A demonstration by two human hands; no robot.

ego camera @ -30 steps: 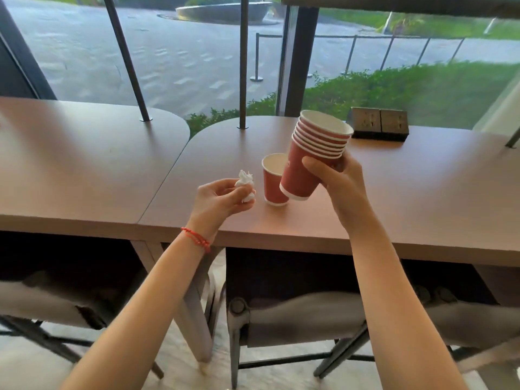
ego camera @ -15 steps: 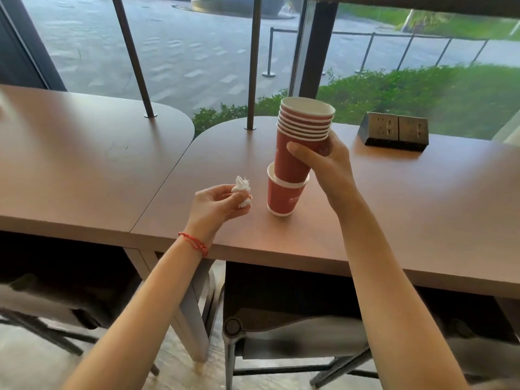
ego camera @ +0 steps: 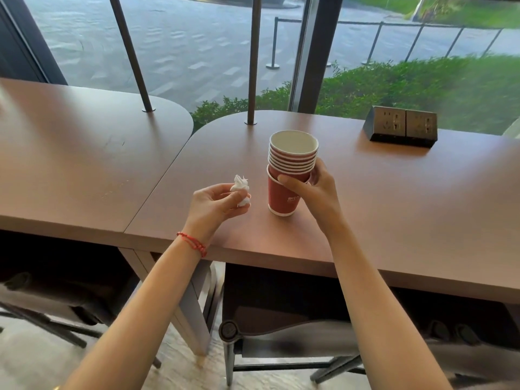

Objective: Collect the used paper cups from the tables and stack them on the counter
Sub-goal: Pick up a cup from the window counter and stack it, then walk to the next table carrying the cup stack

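A stack of several red paper cups (ego camera: 292,159) with white rims stands upright inside a bottom red cup (ego camera: 281,199), which rests on the brown table (ego camera: 394,198). My right hand (ego camera: 312,190) grips the stack where it enters the bottom cup, thumb across the front and fingers behind. To the left of the cups, my left hand (ego camera: 216,205) pinches a crumpled white tissue (ego camera: 240,190) just above the table. A red string bracelet is on the left wrist.
A black power socket box (ego camera: 401,126) sits at the table's back right. A second brown table (ego camera: 78,164) adjoins on the left. Two dark metal poles (ego camera: 251,60) rise from the tabletops before the window. Chairs (ego camera: 281,342) are tucked under the tables.
My right hand has lowered the cup stack straight down into the single cup on the table, nesting it deeper. My left hand keeps the tissue in about the same place.
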